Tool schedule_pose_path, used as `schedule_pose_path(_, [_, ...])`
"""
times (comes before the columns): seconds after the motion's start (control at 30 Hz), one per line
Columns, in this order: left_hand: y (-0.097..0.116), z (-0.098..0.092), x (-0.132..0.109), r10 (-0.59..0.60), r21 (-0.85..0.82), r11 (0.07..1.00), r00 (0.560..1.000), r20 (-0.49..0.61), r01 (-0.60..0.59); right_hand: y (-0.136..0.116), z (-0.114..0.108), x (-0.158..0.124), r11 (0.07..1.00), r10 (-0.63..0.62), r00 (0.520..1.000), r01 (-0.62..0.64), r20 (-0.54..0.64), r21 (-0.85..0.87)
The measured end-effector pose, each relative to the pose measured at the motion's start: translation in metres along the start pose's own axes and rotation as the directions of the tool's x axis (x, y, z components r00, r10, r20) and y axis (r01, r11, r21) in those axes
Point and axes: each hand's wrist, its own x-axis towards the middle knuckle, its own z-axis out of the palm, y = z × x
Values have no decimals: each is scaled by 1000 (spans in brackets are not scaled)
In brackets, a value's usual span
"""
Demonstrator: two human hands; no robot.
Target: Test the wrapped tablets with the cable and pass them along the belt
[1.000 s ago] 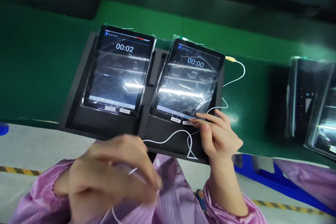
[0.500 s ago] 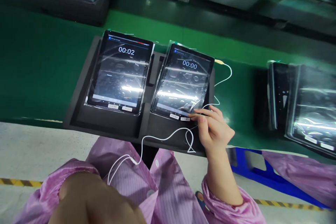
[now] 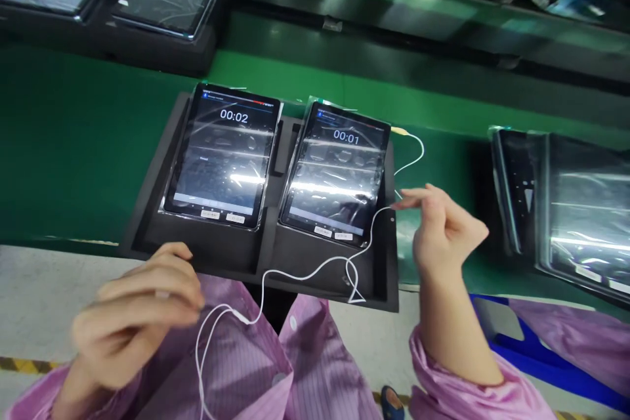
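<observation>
A black tray on the green belt holds two plastic-wrapped tablets side by side. The left tablet shows 00:02 and the right tablet shows 00:01. A white cable runs from a plug at the right tablet's top corner, loops over the tray's front and drops to my lap. My right hand hovers just right of the tray, thumb and forefinger pinched together where the cable passes. My left hand is low by the tray's front edge, its fingers curled together at the cable's near end.
More trays with tablets lie on the green belt, at the far left and at the right. A blue stool and a neighbour's pink sleeve are at the lower right. A yellow-black floor stripe is below.
My right hand has lifted off the right tablet's bottom edge and moved right. The right tablet's timer went from 00:00 to 00:01. My left hand came back up towards the tray.
</observation>
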Motion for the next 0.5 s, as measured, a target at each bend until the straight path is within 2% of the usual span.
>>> schedule_pose_path(0.1, [-15,1,6,86,283,955,996,23,-89,51,6,39,987,61,996,-51,64,-150])
schedule_pose_path(0.17, [-25,4,0,57,470,878,994,95,-96,82,17,67,978,80,992,-60,97,-200])
schedule_pose_path(0.27, [-36,9,-15,-30,607,789,981,191,-94,117,37,100,976,93,977,-51,192,-213])
schedule_pose_path(0.4, [-40,14,-24,-83,662,748,981,173,-54,138,53,120,991,45,929,6,368,-136])
schedule_pose_path(0.5, [-38,18,-23,-114,691,722,980,163,-31,143,55,124,997,-31,909,59,415,-55])
